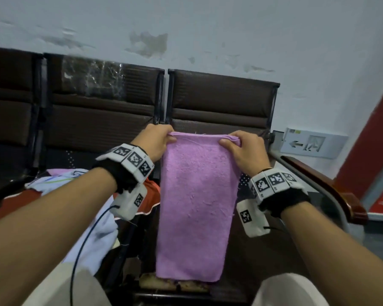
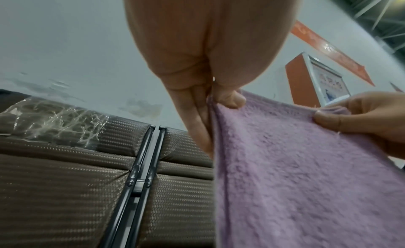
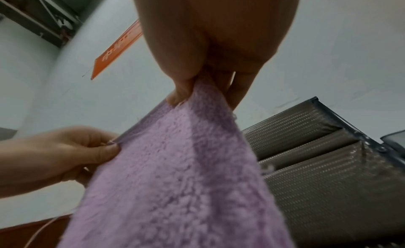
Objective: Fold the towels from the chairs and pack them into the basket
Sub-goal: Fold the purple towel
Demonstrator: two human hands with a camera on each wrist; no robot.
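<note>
Towel (image 1: pixel 194 208), pink and fluffy, hangs in the middle of the head view from its top edge, where both hands have a grip on it: the left hand (image 1: pixel 156 144) pinches the upper left corner between thumb and fingers (image 2: pixel 198 128), and the right hand (image 1: pixel 247 151) pinches the upper right corner the same way. Below the grip the cloth drops straight, doubled, its lower hem near the bottom centre of the frame. Behind it stand brown chairs (image 1: pixel 221 102); at lower left other cloths (image 1: pixel 53 184) lie heaped on a seat.
</note>
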